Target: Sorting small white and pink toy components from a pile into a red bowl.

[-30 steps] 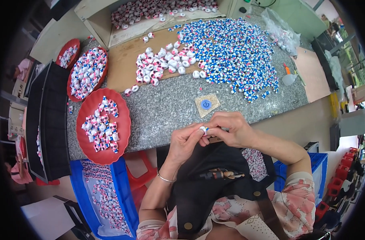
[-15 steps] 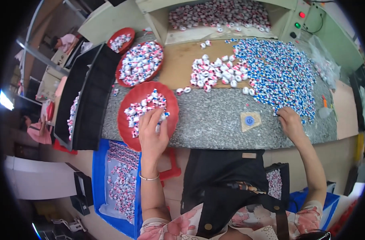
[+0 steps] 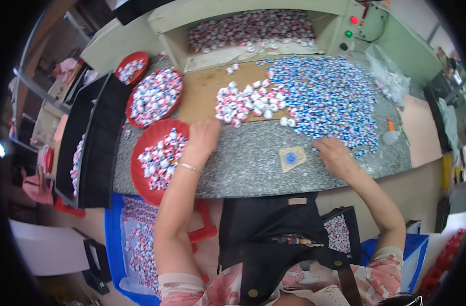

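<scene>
My left hand (image 3: 204, 136) is on the grey speckled worktop (image 3: 233, 173), just right of a scalloped red plate (image 3: 137, 171) with small white, pink and blue pieces. Its fingers curl down at the near edge of the brown board (image 3: 194, 92); what they hold, if anything, is hidden. A cluster of round white-and-pink pieces (image 3: 248, 99) lies just to its right. My right hand (image 3: 337, 157) is at the near left edge of a wide spread of small blue-and-white pieces (image 3: 330, 97). Its thumb and fingertips are pinched together, and anything between them is too small to make out.
A blue button-like piece (image 3: 291, 158) sits on a small tan pad between my hands. Two more filled red dishes (image 3: 179, 99) stand back left, beside a black tray (image 3: 97, 137). Behind is a pale box (image 3: 172, 51) full of pieces. A blue crate (image 3: 113, 245) stands below left.
My left hand has left the pieces in the red plate and moved right onto the worktop. My right hand remains by the blue pieces, slightly further left along their edge. The view has shifted.
</scene>
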`<state>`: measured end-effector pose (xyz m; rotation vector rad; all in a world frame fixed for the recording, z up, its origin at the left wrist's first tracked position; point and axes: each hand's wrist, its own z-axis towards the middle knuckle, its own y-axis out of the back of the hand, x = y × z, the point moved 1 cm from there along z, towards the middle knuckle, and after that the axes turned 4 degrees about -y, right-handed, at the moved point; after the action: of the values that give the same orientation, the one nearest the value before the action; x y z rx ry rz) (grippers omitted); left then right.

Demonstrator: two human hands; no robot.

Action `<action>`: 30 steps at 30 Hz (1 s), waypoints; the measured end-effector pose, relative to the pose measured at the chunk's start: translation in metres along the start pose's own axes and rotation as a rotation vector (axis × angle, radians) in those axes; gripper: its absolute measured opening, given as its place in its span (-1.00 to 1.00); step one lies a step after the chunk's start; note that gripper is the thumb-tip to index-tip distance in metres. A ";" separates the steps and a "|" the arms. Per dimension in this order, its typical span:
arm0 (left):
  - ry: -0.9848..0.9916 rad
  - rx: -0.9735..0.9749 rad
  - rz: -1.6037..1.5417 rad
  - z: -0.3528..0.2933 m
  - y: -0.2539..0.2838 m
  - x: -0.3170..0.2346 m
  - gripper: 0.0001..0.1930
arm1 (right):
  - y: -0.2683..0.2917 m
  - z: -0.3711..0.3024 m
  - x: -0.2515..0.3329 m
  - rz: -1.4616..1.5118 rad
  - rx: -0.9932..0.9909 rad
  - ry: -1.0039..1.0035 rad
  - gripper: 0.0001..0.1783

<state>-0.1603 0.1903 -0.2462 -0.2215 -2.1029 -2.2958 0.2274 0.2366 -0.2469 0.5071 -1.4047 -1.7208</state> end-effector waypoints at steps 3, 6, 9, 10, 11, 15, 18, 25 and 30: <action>-0.034 -0.062 -0.020 -0.013 -0.002 -0.017 -0.82 | -0.007 -0.001 0.005 0.112 -0.007 0.014 -0.64; -0.035 -0.131 0.020 -0.019 -0.002 -0.047 -0.80 | -0.011 -0.007 0.006 0.084 -0.023 0.022 -0.62; -0.013 -0.234 0.056 -0.020 -0.005 -0.065 -0.71 | -0.008 -0.009 0.006 0.123 -0.041 -0.011 -0.63; -0.017 -0.296 0.066 -0.020 -0.006 -0.070 -0.64 | -0.004 -0.008 0.006 0.118 -0.040 -0.014 -0.63; 0.000 -0.228 0.055 -0.017 -0.004 -0.074 -0.57 | 0.002 -0.006 0.008 0.155 0.001 -0.068 -0.63; -0.057 -0.418 -0.036 -0.023 0.008 -0.074 -0.63 | 0.022 -0.007 0.025 0.233 0.138 -0.162 -0.69; 0.075 -0.495 -0.585 -0.036 0.029 -0.086 -0.69 | 0.027 -0.010 0.034 0.230 0.202 -0.203 -0.73; 0.324 -0.065 -2.229 -0.107 0.009 -0.132 -0.65 | 0.019 -0.011 0.035 0.025 0.374 -0.114 -0.69; 0.270 -0.119 -2.186 -0.139 -0.003 -0.133 -0.62 | 0.017 -0.010 0.020 0.292 0.266 -0.233 -0.82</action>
<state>-0.0417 0.0419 -0.2761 3.4405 -1.7637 -2.0350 0.2296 0.2139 -0.2297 0.2303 -1.7918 -1.3998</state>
